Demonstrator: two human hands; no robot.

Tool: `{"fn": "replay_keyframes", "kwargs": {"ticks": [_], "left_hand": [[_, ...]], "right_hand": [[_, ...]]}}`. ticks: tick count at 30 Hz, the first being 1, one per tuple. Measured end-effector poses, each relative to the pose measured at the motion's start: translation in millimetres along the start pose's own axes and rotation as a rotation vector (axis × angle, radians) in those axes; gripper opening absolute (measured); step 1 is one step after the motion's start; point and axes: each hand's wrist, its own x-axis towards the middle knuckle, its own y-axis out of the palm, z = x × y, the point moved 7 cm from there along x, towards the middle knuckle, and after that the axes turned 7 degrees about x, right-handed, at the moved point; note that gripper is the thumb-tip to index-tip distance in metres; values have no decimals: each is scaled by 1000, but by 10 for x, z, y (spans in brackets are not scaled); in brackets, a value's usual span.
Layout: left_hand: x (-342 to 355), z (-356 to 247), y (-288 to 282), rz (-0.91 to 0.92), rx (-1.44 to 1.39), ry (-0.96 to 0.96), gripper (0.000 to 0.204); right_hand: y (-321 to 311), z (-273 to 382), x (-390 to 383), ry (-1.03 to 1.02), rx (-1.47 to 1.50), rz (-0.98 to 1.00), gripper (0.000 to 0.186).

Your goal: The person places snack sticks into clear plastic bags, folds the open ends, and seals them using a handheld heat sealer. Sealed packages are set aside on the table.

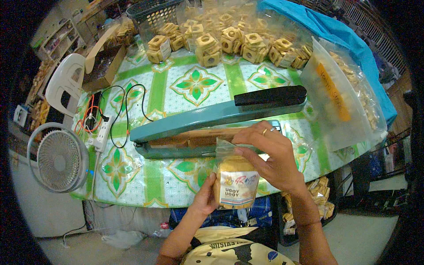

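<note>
My left hand (204, 194) grips the side of a clear plastic bag (236, 187) of stacked yellowish pieces with a white printed label. My right hand (269, 152), with a ring on one finger, pinches the open, empty upper part of the bag at the front of a teal bag sealer (185, 116). The sealer's long arm with its black handle (269, 95) is raised above its base, and the bag's top edge is partly hidden by my right fingers.
Many packs of square, holed pieces (207, 48) line the back, with a cardboard box (101, 68) at left. Bagged stock (340, 97) and blue cloth (371, 84) are at right. A fan (59, 159), power strip (100, 134) and cords sit left. A black bin (291, 234) of packs is below right.
</note>
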Motion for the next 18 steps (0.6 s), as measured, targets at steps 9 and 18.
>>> {"fn": "replay_keyframes", "kwargs": {"ticks": [9,18], "left_hand": [[6,-239,92,389,167,81,100],[-185,-900,370,279,794,839,99]], "right_hand": [[119,-64,-357,182,243,66,13],[427,-5,-683,-40,102,20,21]]}}
